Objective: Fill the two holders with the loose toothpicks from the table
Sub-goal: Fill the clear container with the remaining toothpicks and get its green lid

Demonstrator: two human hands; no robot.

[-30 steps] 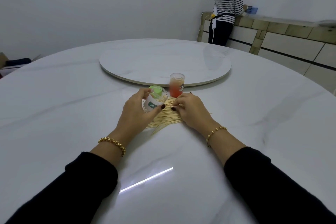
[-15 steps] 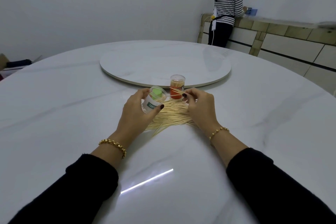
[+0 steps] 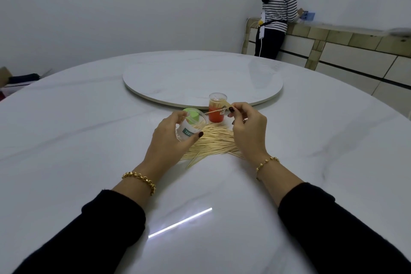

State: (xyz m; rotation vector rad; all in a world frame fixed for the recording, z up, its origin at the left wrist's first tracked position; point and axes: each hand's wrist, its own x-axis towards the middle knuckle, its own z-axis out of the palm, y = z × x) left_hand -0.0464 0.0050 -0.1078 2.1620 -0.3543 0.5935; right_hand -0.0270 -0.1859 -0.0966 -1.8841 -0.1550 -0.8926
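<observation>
The left hand (image 3: 175, 138) has its grip closed round the clear green-ended holder (image 3: 191, 125), tilted with its mouth towards the right hand (image 3: 246, 127). That hand's grip pinches a toothpick (image 3: 216, 111), perhaps more than one, between thumb and forefinger, tip just short of the mouth. The likeliest slip is a missed mouth: the opening is narrow, and a tip catching the rim would drop the toothpick onto the pile of loose toothpicks (image 3: 213, 142) on the worktop (image 3: 89, 140). Too flat a tilt could let the sticks already inside slide out. The red holder (image 3: 217, 108) stands upright just behind the right hand, so a careless knuckle might knock it over and spill it.
</observation>
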